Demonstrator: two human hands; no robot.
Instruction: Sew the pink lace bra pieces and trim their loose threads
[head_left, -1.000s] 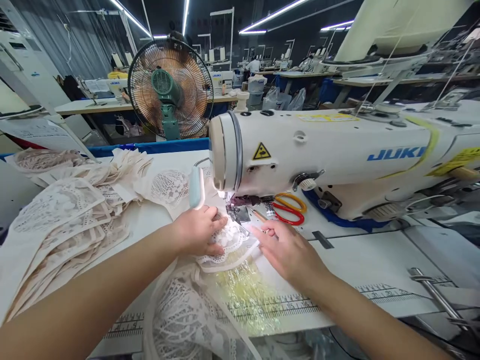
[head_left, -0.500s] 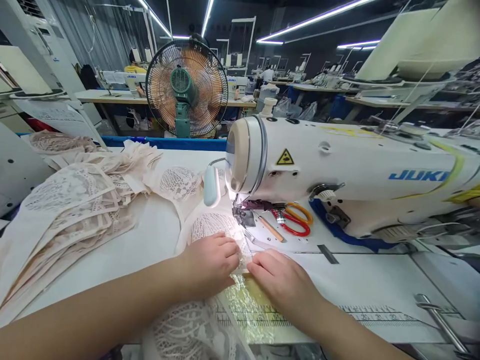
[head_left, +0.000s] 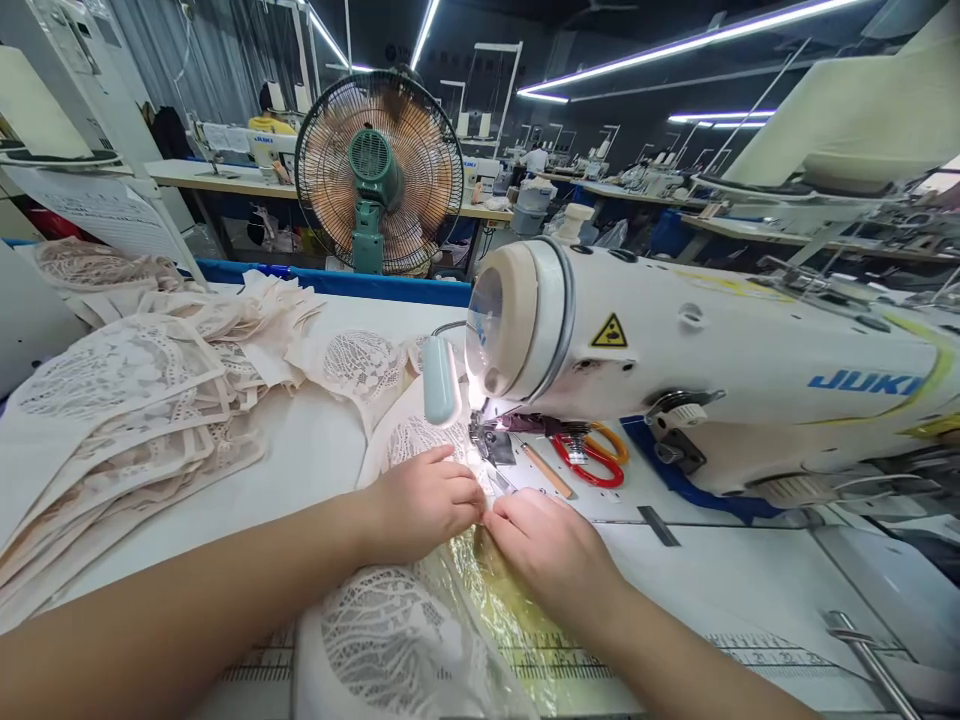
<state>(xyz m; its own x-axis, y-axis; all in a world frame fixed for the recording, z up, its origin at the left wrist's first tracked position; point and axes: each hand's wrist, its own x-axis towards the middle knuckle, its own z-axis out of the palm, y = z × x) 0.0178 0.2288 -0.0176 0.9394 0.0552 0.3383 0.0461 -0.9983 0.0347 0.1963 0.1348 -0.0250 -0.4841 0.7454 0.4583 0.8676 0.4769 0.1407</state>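
Note:
A pale lace piece point(head_left: 405, 425) runs under the presser foot point(head_left: 478, 430) of a white sewing machine point(head_left: 637, 330). On its near part lies my left hand point(head_left: 427, 503), fingers curled and pressed down on the fabric edge. My right hand point(head_left: 547, 548) pinches that same edge just beside the left fingertips, which hide the exact grip. Toward me, a second lace panel point(head_left: 390, 630) hangs over the table's front edge, beside a shiny, clear strip over a yellow patch point(head_left: 517, 610).
Stacked lace pieces point(head_left: 127, 390) cover the left side. Red-handled scissors point(head_left: 592, 465), orange-handled scissors point(head_left: 609, 440) and a wooden-handled tool point(head_left: 547, 468) lie right of the needle. A lamp point(head_left: 441, 380) hangs by the machine head. Behind stands a fan point(head_left: 379, 175).
My hands have come closer together at the fabric edge, a little nearer the presser foot. The near lace panel has shifted upward into fuller view. The camera view has turned slightly.

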